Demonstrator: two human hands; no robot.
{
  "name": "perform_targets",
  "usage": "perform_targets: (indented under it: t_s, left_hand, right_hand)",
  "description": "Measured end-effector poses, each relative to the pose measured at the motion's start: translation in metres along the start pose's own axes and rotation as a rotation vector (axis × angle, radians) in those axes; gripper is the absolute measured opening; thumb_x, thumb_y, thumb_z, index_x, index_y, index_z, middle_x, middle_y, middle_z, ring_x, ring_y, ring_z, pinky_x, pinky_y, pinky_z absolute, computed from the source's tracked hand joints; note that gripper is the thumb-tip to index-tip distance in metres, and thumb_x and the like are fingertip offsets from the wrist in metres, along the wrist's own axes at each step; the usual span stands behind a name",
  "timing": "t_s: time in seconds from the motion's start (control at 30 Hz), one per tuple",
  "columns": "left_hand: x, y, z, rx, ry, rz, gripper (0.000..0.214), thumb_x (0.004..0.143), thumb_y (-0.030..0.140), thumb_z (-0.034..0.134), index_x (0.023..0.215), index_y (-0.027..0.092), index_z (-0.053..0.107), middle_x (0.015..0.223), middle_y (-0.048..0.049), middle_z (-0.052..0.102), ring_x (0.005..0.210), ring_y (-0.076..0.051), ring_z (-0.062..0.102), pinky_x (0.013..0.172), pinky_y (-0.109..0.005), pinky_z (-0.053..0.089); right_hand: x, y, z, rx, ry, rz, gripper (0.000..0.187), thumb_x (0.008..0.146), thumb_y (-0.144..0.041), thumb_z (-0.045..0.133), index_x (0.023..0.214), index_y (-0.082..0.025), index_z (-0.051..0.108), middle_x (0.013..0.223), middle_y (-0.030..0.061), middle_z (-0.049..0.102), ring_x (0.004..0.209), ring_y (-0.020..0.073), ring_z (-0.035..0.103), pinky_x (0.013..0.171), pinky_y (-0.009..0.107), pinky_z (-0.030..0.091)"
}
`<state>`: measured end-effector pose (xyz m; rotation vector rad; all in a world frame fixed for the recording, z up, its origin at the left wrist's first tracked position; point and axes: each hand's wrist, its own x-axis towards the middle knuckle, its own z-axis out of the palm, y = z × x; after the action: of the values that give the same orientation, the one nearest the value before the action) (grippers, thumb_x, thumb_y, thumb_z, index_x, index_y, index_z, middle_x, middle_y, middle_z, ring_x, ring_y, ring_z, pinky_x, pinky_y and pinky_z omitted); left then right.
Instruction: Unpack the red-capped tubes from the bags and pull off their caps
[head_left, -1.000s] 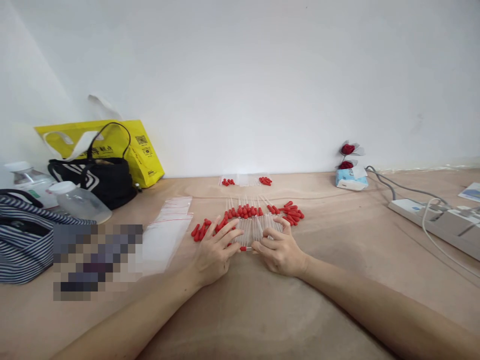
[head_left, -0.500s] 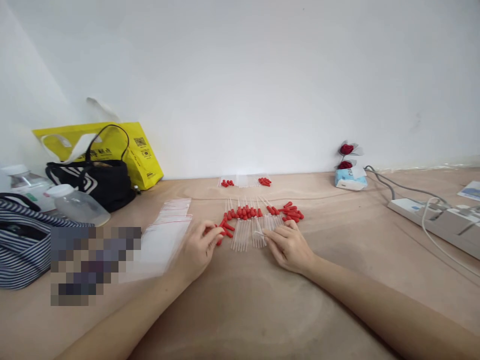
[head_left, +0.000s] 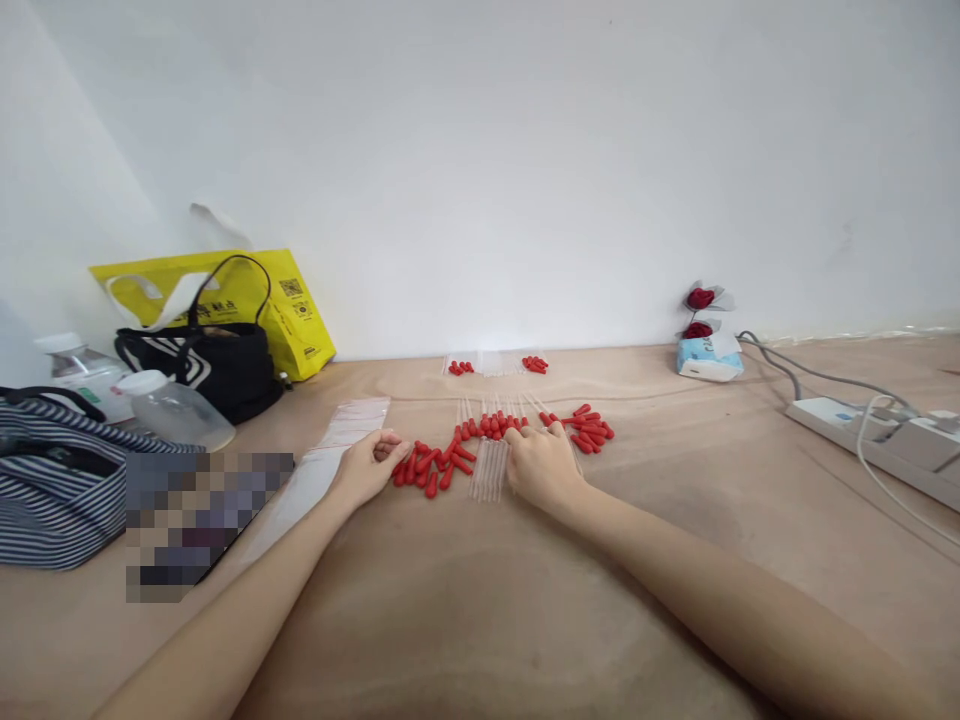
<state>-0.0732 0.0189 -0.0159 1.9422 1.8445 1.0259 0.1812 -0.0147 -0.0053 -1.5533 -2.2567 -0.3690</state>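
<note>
A row of clear glass dropper tubes (head_left: pixel 489 468) lies on the wooden table, with several loose red rubber bulbs (head_left: pixel 433 466) to its left and another heap of red bulbs (head_left: pixel 590 428) to its right. My left hand (head_left: pixel 367 465) rests curled at the left end of the loose bulbs, fingers bent inward; what it holds, if anything, is hidden. My right hand (head_left: pixel 538 462) lies over the right part of the tube row, fingers curled down onto the tubes.
A stack of clear zip bags (head_left: pixel 330 455) lies left of my left hand. Further left stand a striped bag (head_left: pixel 52 480), plastic bottles (head_left: pixel 169 408), a black bag (head_left: pixel 206 365) and a yellow bag (head_left: pixel 289 305). A power strip (head_left: pixel 885 435) with cables and a tissue pack (head_left: pixel 705 358) lie right.
My left hand has slid left, away from the tubes, to the loose bulbs beside the zip bags. My right hand has moved left onto the tube row. The view has shifted slightly.
</note>
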Motion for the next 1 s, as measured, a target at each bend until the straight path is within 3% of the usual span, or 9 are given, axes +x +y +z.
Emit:
perform_targets:
  t_s: [0.13,0.3,0.5,0.6,0.73,1.0]
  left_hand:
    - [-0.002,0.006,-0.003,0.051,0.031,0.011,0.037,0.067,0.050,0.050,0.082,0.017,0.058,0.076,-0.0029,0.064,0.068,-0.016,0.057,0.063,-0.026,0.045]
    - [-0.007,0.034,-0.006,0.235,0.049,0.157,0.030,0.071,0.044,0.046,0.080,0.018,0.059,0.082,-0.0038,0.063,0.075,-0.019,0.055,0.069,-0.029,0.043]
    - [0.008,0.068,0.020,0.326,-0.090,0.307,0.027,0.072,0.043,0.047,0.077,0.020,0.061,0.084,-0.0043,0.062,0.088,-0.021,0.054,0.077,-0.031,0.041]
    - [0.023,0.088,0.037,0.411,-0.147,0.212,0.032,0.072,0.049,0.046,0.070,0.021,0.062,0.083,-0.0043,0.063,0.088,-0.022,0.055,0.077,-0.031,0.039]
    - [0.039,0.108,0.053,0.447,-0.206,0.060,0.041,0.069,0.057,0.045,0.055,0.021,0.060,0.058,-0.0040,0.061,0.071,-0.022,0.058,0.066,-0.030,0.040]
    - [0.055,0.108,0.070,0.439,-0.275,-0.138,0.032,0.061,0.048,0.055,0.055,0.017,0.059,0.057,-0.0087,0.063,0.069,-0.026,0.061,0.062,-0.032,0.041]
  right_hand:
    - [-0.002,-0.006,0.009,-0.011,-0.037,-0.032,0.015,0.070,-0.011,0.046,0.076,-0.013,0.059,0.077,0.0121,0.062,0.068,0.0212,0.056,0.065,0.034,0.025]
    - [-0.006,-0.010,0.013,0.013,-0.016,-0.047,0.016,0.074,-0.019,0.046,0.077,-0.012,0.060,0.081,0.0123,0.060,0.067,0.0191,0.054,0.067,0.035,0.024]
    - [-0.015,-0.003,0.004,0.085,0.067,-0.096,0.026,0.081,-0.033,0.041,0.080,-0.016,0.060,0.080,0.0072,0.057,0.072,0.0177,0.051,0.070,0.036,0.021]
    - [-0.024,0.001,-0.001,0.154,0.091,-0.231,0.037,0.075,-0.051,0.046,0.085,-0.017,0.058,0.081,0.0054,0.055,0.074,0.0179,0.048,0.071,0.035,0.021]
    - [-0.031,0.003,-0.002,0.208,0.067,-0.303,0.053,0.067,-0.065,0.048,0.086,-0.017,0.057,0.079,0.0041,0.054,0.074,0.0178,0.046,0.070,0.033,0.020]
    - [-0.031,0.009,-0.001,0.204,0.038,-0.269,0.033,0.075,-0.047,0.051,0.092,-0.019,0.056,0.081,0.0037,0.055,0.076,0.0169,0.046,0.071,0.034,0.020]
